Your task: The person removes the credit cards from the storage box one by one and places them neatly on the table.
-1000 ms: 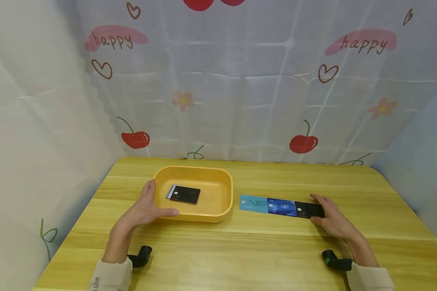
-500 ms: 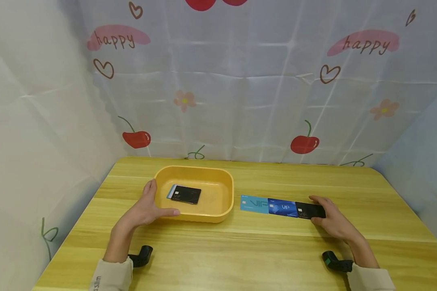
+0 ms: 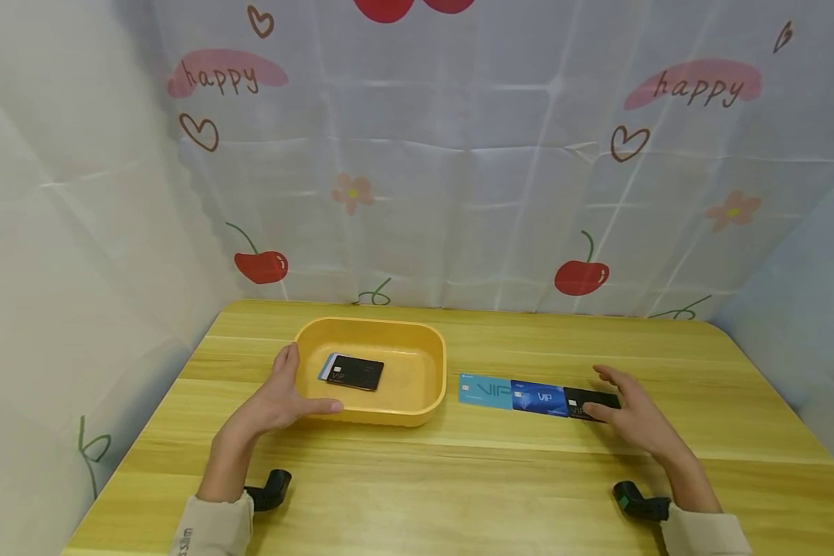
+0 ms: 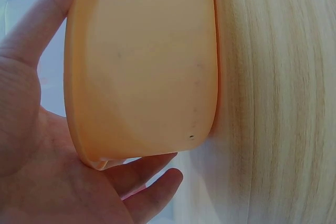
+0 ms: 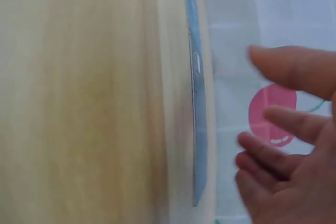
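While the left grip (image 3: 278, 398) holds one end of the yellow tray (image 3: 389, 418), thumb along the near wall, the right grip (image 3: 635, 417) hangs loose and spread just above the black card (image 3: 584, 395), holding nothing. That card lies flat on the table (image 3: 445, 494) beneath the right grip's thumb; the blue card (image 3: 538, 398), then the teal card (image 3: 485, 391), line up from it toward the left grip. Inside the tray, just beyond the left grip's thumb, lies a card stack (image 3: 354, 372). The black card looks light, stiff and slick, likely to slide and hard to get under; its two long edges seem the best hold.
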### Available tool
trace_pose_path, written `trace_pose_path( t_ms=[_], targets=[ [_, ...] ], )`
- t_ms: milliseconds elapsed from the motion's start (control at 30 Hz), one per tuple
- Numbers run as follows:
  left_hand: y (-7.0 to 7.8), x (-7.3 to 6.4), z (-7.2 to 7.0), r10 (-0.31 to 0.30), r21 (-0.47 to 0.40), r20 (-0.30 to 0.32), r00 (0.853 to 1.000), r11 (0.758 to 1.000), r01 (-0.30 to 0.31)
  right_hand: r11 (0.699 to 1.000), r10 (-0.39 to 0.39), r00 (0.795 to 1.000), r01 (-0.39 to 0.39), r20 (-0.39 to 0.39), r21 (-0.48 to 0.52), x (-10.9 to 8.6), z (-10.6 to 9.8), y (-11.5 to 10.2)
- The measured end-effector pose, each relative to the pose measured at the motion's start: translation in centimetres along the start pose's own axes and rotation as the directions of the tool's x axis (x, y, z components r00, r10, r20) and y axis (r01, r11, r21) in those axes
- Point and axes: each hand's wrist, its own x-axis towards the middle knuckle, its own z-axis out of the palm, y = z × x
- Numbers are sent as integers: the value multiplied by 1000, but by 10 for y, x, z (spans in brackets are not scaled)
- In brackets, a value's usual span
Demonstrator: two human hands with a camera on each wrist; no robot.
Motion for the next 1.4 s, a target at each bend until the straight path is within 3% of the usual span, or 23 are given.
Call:
trace_pose_path(
  t_ms=[233, 567, 800, 1033, 1200, 1400],
  targets=[
    [-2, 0, 0, -5, 7, -10, 1000, 1000, 5, 985, -170, 980, 165, -106, -51, 2, 10, -30],
    [1, -1, 1, -10, 12, -14, 1000, 1000, 10, 952, -294, 946, 303, -138, 43, 2, 51, -86],
    [1, -1, 2, -9, 18, -11, 1000, 1000, 9, 927, -326, 930, 350, -169, 137, 7, 79, -123],
    [0, -1, 0, 2, 12, -20, 1000, 1000, -2, 892, -356, 925, 379, -134, 248, 28, 100, -158],
    [-1, -1, -1, 8, 15, -25, 1000, 1000, -7, 866, -411, 903, 429, -125, 256, 42, 113, -178],
    [-1, 1, 0, 14, 6, -26, 1000, 1000, -13, 874, -416, 905, 425, -89, 235, 58, 126, -195]
  ],
)
